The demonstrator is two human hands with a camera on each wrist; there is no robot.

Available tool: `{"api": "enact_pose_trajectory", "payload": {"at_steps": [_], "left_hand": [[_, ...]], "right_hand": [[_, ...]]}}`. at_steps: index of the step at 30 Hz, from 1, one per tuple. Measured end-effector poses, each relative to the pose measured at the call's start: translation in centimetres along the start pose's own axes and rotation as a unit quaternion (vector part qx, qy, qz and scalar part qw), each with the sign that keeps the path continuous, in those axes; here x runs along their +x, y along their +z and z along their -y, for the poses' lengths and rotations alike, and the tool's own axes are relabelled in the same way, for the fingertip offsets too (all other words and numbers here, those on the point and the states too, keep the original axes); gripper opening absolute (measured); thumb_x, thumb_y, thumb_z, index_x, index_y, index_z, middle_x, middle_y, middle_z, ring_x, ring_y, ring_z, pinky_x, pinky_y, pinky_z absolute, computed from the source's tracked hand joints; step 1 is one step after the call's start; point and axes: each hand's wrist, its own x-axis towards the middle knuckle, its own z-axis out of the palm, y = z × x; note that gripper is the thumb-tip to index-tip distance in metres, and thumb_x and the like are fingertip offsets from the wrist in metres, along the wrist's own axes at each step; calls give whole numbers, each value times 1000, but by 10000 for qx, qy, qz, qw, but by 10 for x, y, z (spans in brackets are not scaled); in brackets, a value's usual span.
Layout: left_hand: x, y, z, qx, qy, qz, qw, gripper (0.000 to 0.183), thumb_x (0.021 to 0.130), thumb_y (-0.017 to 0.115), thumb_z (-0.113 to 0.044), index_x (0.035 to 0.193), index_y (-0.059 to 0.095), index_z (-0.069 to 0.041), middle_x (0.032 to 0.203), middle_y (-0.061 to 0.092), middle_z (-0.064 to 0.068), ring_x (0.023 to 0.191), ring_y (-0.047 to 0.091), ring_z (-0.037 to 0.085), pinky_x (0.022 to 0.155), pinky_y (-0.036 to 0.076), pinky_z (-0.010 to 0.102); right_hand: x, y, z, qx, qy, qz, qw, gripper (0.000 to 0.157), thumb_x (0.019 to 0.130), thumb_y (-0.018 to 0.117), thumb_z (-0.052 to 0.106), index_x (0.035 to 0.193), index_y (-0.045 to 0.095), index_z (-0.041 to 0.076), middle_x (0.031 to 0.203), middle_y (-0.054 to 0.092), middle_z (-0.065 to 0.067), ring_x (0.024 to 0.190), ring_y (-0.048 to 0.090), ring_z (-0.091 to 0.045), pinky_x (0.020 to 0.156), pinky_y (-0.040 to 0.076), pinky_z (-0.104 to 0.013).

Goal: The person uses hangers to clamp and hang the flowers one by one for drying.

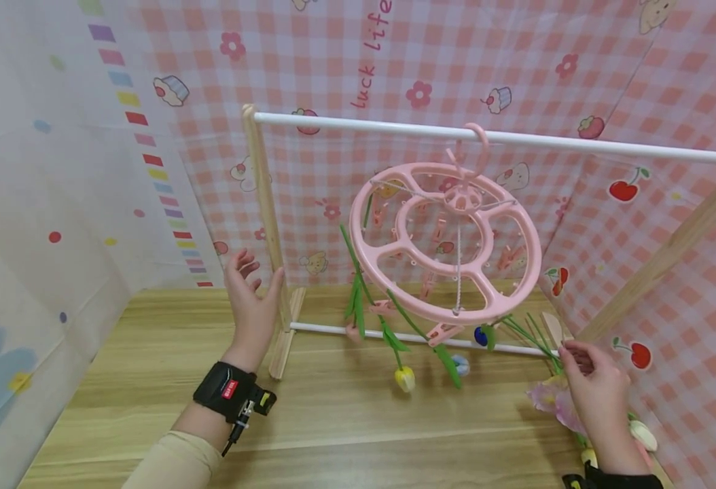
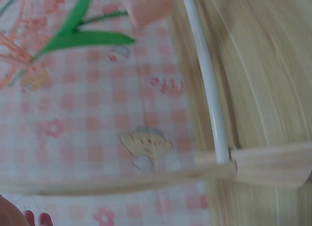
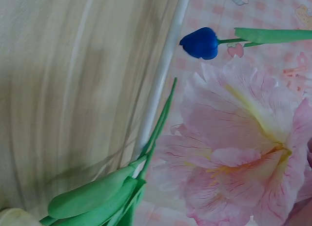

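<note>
My left hand [image 1: 251,299] is beside the left wooden post [image 1: 265,204], thumb and fingers spread, holding nothing. My right hand [image 1: 599,394] is low at the right; its thumb and fingertips pinch what looks like the thin stem of a large pale pink flower [image 3: 234,143], whose petals hang below the fingers. The pinch itself is partly hidden. A round pink clip hanger [image 1: 443,268] hangs by its hook from the white rail [image 1: 364,126]. From it, heads down, hang a yellow tulip [image 1: 404,379], a light blue tulip [image 1: 460,365], a dark blue tulip [image 3: 200,43] and a pink tulip [image 1: 353,331].
More flowers, including a white tulip [image 1: 642,435], lie on the wooden table [image 1: 346,435] beneath my right forearm. A lower white bar [image 1: 333,330] joins the stand's feet. The right post [image 1: 670,251] slants near the checked cloth backdrop [image 1: 333,61].
</note>
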Motion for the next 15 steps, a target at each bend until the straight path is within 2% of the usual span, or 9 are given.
{"api": "enact_pose_trajectory", "payload": {"at_steps": [3,5,7,12,15], "left_hand": [[-12,-2,-21,-381,-29,92,9992,59,86,63,-4,134,29,3,125,34,21,114,39,31,91,39,48],[-20,-2,-33,-448,-14,180,9988,56,86,62,0,132,31,6,123,37,21,112,41,32,89,42,45],[-26,-2,-39,-511,81,275,9983,53,86,61,2,130,34,9,123,38,24,110,43,34,87,44,45],[-38,0,-45,-440,385,590,9965,48,85,61,5,127,41,12,119,44,27,107,47,35,83,47,50],[-43,2,-47,-330,439,822,9951,47,85,62,4,127,43,10,117,48,23,106,48,31,83,49,46]], "right_hand": [[0,0,6,201,-33,-231,9995,14,79,70,2,92,68,-3,77,63,4,62,50,12,58,40,0],[1,-1,11,379,-107,-353,9986,15,79,71,0,92,68,-4,78,60,11,63,51,10,59,41,0],[1,-2,15,565,-222,-446,9972,15,78,71,-2,92,68,-5,79,58,17,64,53,9,59,42,-1],[2,-5,32,963,-550,-603,9920,16,76,71,-6,92,68,-6,81,61,16,65,54,5,57,42,-2],[3,-6,45,1190,-864,-740,9864,17,74,71,-8,91,68,-7,81,62,10,65,53,2,54,39,-3]]}}
